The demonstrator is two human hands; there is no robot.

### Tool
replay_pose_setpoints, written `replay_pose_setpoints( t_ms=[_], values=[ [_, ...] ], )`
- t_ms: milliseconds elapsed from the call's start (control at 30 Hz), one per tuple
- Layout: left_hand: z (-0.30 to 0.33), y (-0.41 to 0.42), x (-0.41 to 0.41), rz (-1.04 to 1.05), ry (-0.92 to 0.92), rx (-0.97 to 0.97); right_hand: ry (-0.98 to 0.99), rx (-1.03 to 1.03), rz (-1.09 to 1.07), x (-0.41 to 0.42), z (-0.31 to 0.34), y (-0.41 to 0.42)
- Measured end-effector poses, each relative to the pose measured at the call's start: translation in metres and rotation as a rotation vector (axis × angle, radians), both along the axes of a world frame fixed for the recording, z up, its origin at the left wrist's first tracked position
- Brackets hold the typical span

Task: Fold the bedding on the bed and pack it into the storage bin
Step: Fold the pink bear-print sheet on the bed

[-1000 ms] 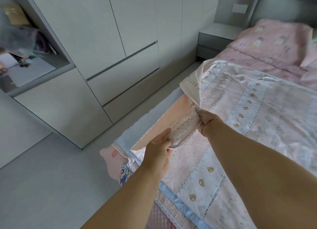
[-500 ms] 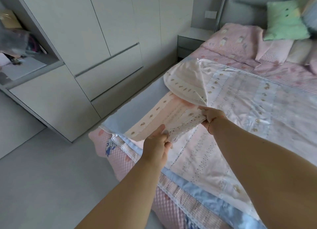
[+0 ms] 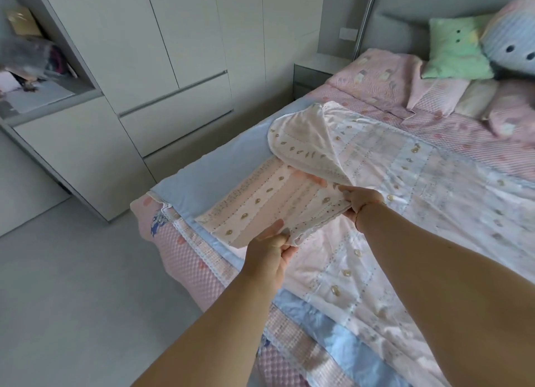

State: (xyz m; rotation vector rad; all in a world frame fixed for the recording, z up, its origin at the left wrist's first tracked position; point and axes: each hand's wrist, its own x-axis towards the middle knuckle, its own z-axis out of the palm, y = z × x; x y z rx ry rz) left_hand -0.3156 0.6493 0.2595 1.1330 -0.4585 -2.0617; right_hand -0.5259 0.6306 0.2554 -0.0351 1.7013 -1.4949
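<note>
A thin pink, white and pale blue quilt (image 3: 399, 189) with small gold motifs lies spread over the bed (image 3: 185, 259). Its left edge is lifted off the mattress and held taut between both hands. My left hand (image 3: 267, 255) pinches that edge near the bed's corner. My right hand (image 3: 360, 202) grips the same edge further up the bed. Beyond the right hand, the far corner flops over and shows its white underside (image 3: 301, 143). No storage bin is in view.
White wardrobe doors and drawers (image 3: 176, 105) run along the left, across a strip of grey floor (image 3: 66, 299). A grey bedside table (image 3: 312, 73) stands by the headboard. Pink pillows (image 3: 379, 76), a green cushion (image 3: 454, 50) and a plush toy (image 3: 512, 42) lie at the bed's head.
My view has swung right, bringing in the headboard, green cushion and plush toy. Both hands keep their grip on the quilt edge, and the lifted strip between them has stretched wider and flatter.
</note>
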Motion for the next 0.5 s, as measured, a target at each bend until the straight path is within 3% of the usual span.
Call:
replay_pose_setpoints(
  t_ms=[500],
  values=[
    [0.01,0.163,-0.085,0.096,-0.093,0.0,-0.095,0.009,0.143,-0.086,-0.009,0.132]
  ],
)
